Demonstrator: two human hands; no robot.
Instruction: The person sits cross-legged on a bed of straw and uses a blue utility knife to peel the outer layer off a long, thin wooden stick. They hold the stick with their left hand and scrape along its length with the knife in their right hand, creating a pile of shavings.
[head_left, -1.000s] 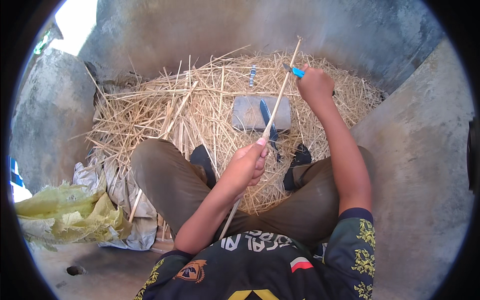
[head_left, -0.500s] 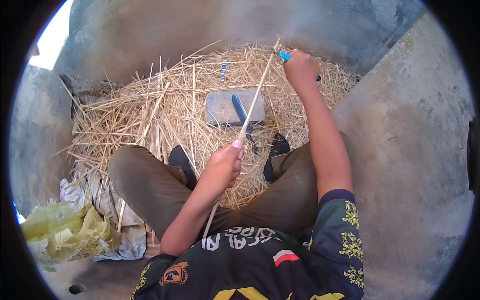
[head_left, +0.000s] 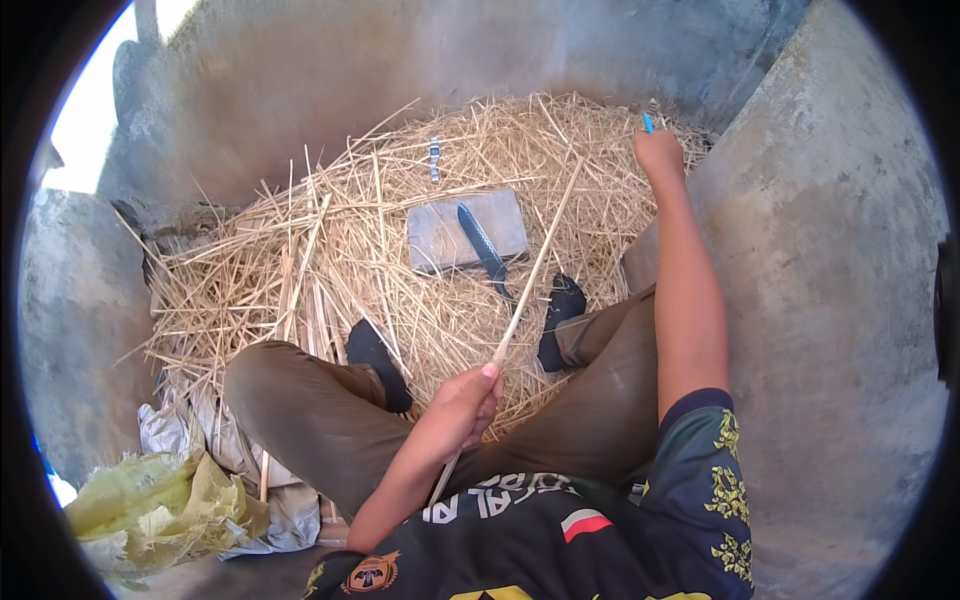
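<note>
A long, pale, thin stick (head_left: pixel 545 250) slants up and to the right from my left hand (head_left: pixel 463 405), whose fingers are wrapped round its lower part. The stick's lower end runs back across my shirt. At the far right, my right hand (head_left: pixel 660 155) is closed on a tool with a bright blue part (head_left: pixel 648 123) poking out above the fist. The rest of that tool is hidden, so its kind does not show. A gap lies between this tool and the stick's far end. Between my feet and the watch, a dark knife-shaped thing (head_left: pixel 480 240) lies on a grey block (head_left: pixel 505 215).
Dry straw (head_left: pixel 250 290) is spread over the floor. Beyond the block lies a metal-banded wristwatch (head_left: pixel 434 160). Torn yellow sacking (head_left: pixel 165 505) is at the lower left. Grey walls (head_left: pixel 820 250) rise behind and on both sides. My bent legs flank the work.
My right hand with the blue tool has moved right, away from the stick's far end. My left hand and the stick are lower in the view. Frayed material at the stick's tip no longer shows there.
</note>
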